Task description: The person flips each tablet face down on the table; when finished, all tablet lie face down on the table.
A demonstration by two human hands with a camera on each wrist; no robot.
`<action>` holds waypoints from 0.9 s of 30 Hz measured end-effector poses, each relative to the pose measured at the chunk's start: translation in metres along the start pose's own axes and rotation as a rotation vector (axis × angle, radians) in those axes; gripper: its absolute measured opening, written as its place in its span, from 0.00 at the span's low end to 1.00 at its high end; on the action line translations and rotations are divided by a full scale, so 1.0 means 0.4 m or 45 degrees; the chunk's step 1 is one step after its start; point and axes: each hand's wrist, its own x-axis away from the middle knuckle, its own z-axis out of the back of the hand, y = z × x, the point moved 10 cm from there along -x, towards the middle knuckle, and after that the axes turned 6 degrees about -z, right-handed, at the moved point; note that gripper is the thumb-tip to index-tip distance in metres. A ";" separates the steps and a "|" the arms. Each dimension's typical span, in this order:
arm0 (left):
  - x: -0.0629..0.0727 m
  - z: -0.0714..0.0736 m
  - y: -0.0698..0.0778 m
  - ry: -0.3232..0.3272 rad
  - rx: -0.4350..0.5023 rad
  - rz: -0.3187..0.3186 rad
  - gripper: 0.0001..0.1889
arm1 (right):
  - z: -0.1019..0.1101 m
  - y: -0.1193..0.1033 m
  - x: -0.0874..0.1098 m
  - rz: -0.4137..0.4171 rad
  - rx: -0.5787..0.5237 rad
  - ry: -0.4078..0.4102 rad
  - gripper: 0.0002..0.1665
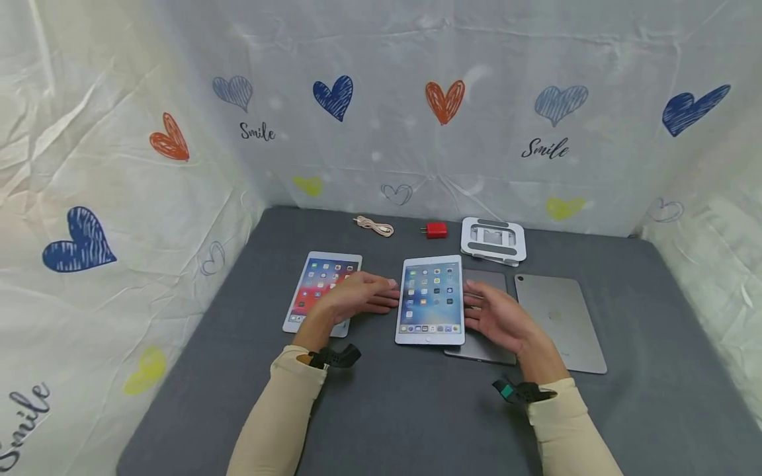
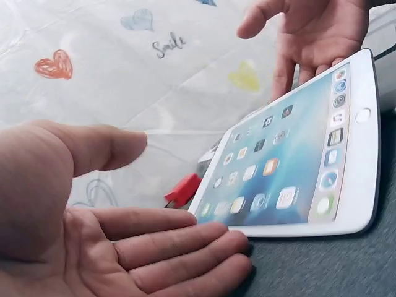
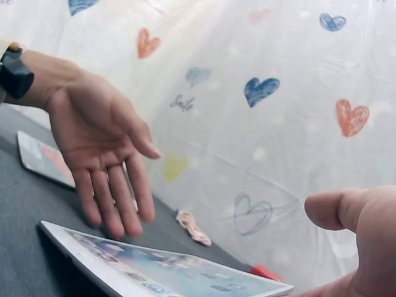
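Observation:
A white tablet [image 1: 431, 301] with a lit blue home screen lies face up in the middle, overlapping a dark grey tablet [image 1: 485, 349] on its right. My left hand [image 1: 360, 295] has its fingers extended beside the white tablet's left edge, above a second white tablet [image 1: 311, 281] with a red and blue screen. In the left wrist view its palm is bare and the thumb stands away from the fingers. My right hand [image 1: 495, 316] lies along the opposite edge, fingers extended at the rim. Whether those fingertips touch the tablet, I cannot tell.
A silver tablet [image 1: 562, 317] lies back up at the right. Along the back are a coiled pale cable [image 1: 375, 227], a red plug adapter [image 1: 436, 230] and a folded white-and-grey stand [image 1: 493, 241]. A heart-printed cloth [image 1: 381, 132] hangs behind the grey tabletop [image 1: 411, 410].

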 end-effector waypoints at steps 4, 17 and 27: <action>0.001 -0.017 0.016 -0.033 0.073 -0.039 0.28 | 0.041 -0.004 0.045 0.030 0.078 0.055 0.47; 0.024 -0.132 0.179 -0.254 0.227 -0.248 0.24 | 0.048 -0.077 0.139 0.153 0.282 0.060 0.51; 0.025 -0.247 0.264 -0.394 0.361 -0.262 0.27 | -0.051 -0.124 0.148 0.208 0.334 0.004 0.53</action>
